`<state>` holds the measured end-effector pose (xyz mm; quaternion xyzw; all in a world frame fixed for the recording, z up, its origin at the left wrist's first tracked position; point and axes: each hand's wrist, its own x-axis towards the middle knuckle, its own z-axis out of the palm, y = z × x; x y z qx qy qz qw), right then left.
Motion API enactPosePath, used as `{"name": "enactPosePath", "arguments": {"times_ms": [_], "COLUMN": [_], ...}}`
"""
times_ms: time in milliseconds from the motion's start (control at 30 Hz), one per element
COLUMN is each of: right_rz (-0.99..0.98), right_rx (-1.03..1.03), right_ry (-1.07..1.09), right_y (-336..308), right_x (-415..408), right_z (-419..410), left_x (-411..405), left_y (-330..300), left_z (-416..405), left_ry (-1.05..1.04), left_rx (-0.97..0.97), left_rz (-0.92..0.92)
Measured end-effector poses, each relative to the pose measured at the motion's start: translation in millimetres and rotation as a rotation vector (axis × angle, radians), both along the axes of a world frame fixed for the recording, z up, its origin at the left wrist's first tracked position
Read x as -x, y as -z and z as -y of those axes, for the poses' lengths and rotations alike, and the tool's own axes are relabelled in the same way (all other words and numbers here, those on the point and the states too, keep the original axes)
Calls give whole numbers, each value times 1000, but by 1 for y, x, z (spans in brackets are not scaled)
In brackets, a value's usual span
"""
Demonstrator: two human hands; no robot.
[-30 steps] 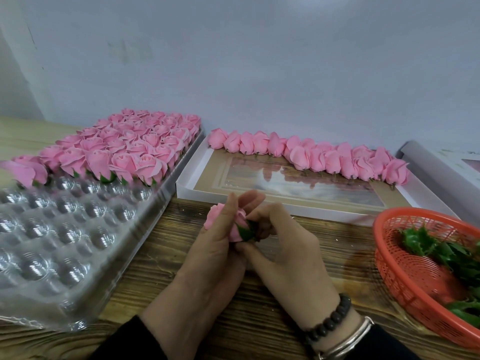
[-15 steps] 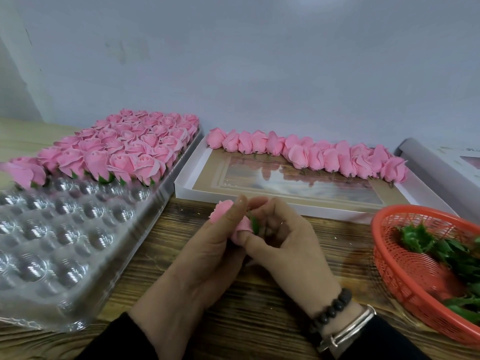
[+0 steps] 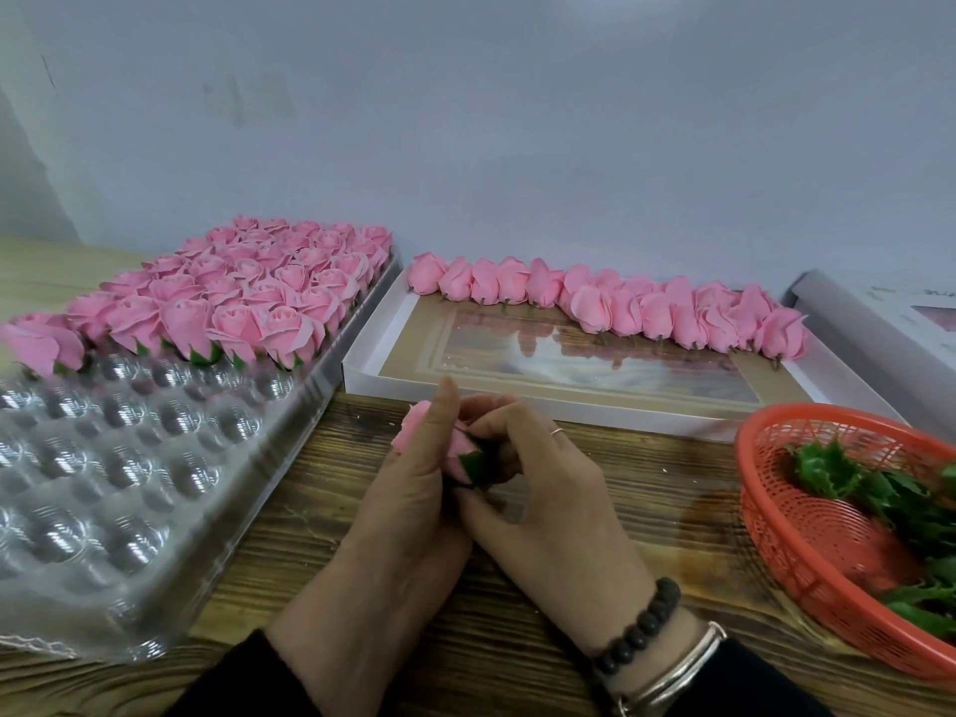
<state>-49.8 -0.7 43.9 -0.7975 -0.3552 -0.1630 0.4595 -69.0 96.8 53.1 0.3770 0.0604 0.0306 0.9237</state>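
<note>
A pink rose head [image 3: 414, 424] lies on its side between both hands, above the wooden table. My left hand [image 3: 398, 514] grips the bloom, thumb laid across its petals. My right hand [image 3: 538, 489] pinches the green leafy base [image 3: 476, 463] at the flower's right end. Most of the rose is hidden by my fingers.
A clear plastic blister tray [image 3: 119, 483] at the left holds several pink roses [image 3: 248, 297] in its far rows. A white flat box [image 3: 517, 401] behind my hands carries a row of roses [image 3: 621, 307]. An orange basket [image 3: 776, 514] of green leaf pieces [image 3: 879, 494] sits at the right.
Both hands stay together on the rose. My left thumb has shifted over the petals and the flower has turned slightly, showing more of the green base.
</note>
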Motion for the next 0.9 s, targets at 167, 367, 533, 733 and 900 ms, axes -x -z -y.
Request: {"name": "enactPosePath", "arguments": {"times_ms": [167,367,533,733,900], "right_rz": [-389,-422,31,6,-617], "right_rx": [-186,-233,-37,-68,-395], "right_ry": [-70,-62,72,30,-163], "right_y": [-2,0,-1,-2,-8], "right_x": [-4,-2,1,1,-4], "right_z": [6,3,0,1,5], "left_x": [1,-2,-1,-2,-2], "left_y": [-2,-3,-1,3,1], "left_z": [-5,-3,0,3,-9], "left_ry": [120,35,0,5,108], "left_rx": [-8,67,27,46,-90], "left_rz": [-3,28,59,53,54]}}
